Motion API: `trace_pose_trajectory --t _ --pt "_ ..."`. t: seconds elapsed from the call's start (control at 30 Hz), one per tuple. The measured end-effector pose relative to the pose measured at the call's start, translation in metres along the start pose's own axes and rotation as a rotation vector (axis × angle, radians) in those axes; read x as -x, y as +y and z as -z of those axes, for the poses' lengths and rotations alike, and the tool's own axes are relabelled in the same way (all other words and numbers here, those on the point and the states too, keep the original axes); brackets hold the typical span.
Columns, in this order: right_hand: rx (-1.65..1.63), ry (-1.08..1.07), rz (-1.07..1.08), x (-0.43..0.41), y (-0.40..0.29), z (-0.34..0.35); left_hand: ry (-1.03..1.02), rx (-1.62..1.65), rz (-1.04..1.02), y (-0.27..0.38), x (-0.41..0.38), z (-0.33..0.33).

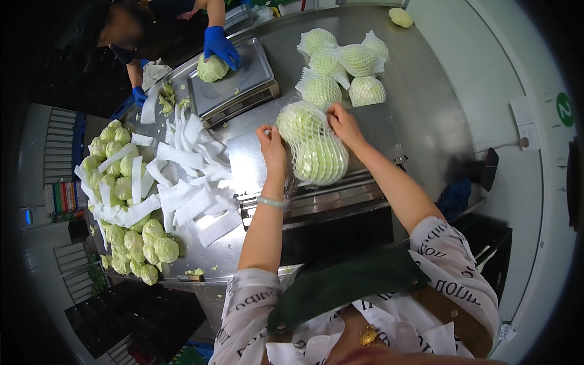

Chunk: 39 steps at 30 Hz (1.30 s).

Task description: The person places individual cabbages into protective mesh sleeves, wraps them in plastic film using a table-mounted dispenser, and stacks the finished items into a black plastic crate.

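Note:
Two pale green cabbages in white foam netting, a rear one (299, 119) and a front one (320, 159), sit close together before me over a wrapping machine (360, 123). Clear plastic film (315, 171) glints over them. At their left side my left hand (273, 148) has thumb and fingers pinched together, apparently on the film's edge. My right hand (345, 128) pinches at the right side of the rear cabbage, its fingertips partly hidden against the netting and film.
Several netted cabbages (360, 60) stand behind the machine. White foam net sleeves (189, 200) and bare cabbages (132, 242) cover the left. A co-worker's blue-gloved hand (220, 47) rests on a cabbage (212, 68) on a scale (242, 86). A knife (190, 277) lies at the near edge.

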State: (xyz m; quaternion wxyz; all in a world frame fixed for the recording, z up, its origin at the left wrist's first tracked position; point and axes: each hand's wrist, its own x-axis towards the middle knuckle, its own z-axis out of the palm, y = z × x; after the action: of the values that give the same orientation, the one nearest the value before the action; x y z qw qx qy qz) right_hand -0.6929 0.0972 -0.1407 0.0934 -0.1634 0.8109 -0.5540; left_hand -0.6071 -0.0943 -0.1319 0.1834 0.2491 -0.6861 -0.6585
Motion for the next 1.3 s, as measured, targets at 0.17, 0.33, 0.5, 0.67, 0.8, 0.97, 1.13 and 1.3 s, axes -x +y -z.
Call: trace_pose_trajectory --t 0.17,0.33,0.5,0.67,0.8,0.97,1.13,1.3 --pt "-0.420 -0.269 -0.126 0.040 -0.020 0.045 -0.402 0.508 0.221 0.037 0.034 0.002" --pt "-0.237 -0.800 0.112 0.042 -0.028 0.074 -0.895 0.137 0.086 0.047 0.045 0.032" --pt "0.250 -0.775 0.229 0.049 -0.057 0.082 -0.935 -0.276 -0.316 0.038 0.047 0.034" --pt "-0.048 -0.411 0.184 0.082 -0.060 0.082 -0.847 0.149 0.118 0.068 0.056 0.025" --pt "-0.041 -0.419 -0.047 0.130 -0.121 0.104 -0.820 0.373 0.653 0.123 0.110 0.048" --pt "0.165 -0.700 -0.128 0.207 -0.200 0.131 -0.744 0.213 1.061 0.159 0.180 0.097" --pt "0.138 -0.753 -0.324 0.271 -0.169 0.103 -0.891 0.406 1.342 0.112 0.218 0.105" --pt "-0.040 -0.532 -0.652 0.322 -0.143 0.088 -0.888 0.332 1.198 0.098 0.261 0.128"
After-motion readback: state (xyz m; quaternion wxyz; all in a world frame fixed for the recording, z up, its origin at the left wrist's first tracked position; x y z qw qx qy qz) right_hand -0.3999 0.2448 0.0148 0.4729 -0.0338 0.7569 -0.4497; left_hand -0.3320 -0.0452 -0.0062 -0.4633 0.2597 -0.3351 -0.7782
